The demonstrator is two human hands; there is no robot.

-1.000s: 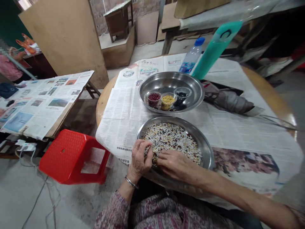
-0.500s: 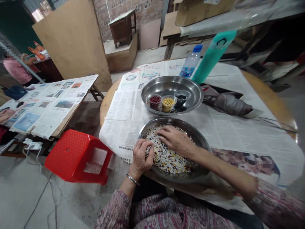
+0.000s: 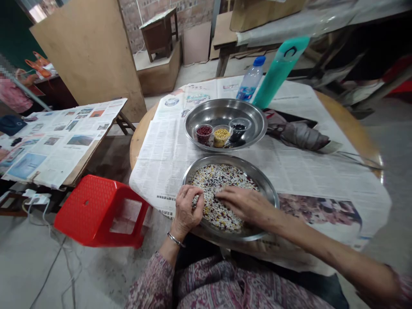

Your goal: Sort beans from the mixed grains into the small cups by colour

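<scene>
A steel basin [image 3: 273,195] near my lap holds a mix of white grains with red, yellow and black beans [image 3: 222,176]. At its left rim my left hand [image 3: 188,207] is closed, fingers curled toward the thumb; what lies in them is hidden. My right hand [image 3: 246,205] reaches in over the right rim. Its fingers are drawn together low over the middle of the mix, slightly blurred, and I cannot make out what they hold. Behind stands a second steel basin [image 3: 251,109] with cups of red beans [image 3: 204,134], yellow beans [image 3: 222,136] and black beans [image 3: 238,128].
Newspaper [image 3: 161,159] covers the round table. Beyond the basins stand a water bottle [image 3: 251,79] and a tall green container [image 3: 279,73]. A folded grey umbrella [image 3: 299,135] lies at right. A red stool [image 3: 93,206] is at my left, by another newspaper-covered table [image 3: 64,141].
My right hand has drawn back from the far left of the mix toward its middle, baring dark beans there. My left hand stays by the left rim. The whole view has shifted slightly.
</scene>
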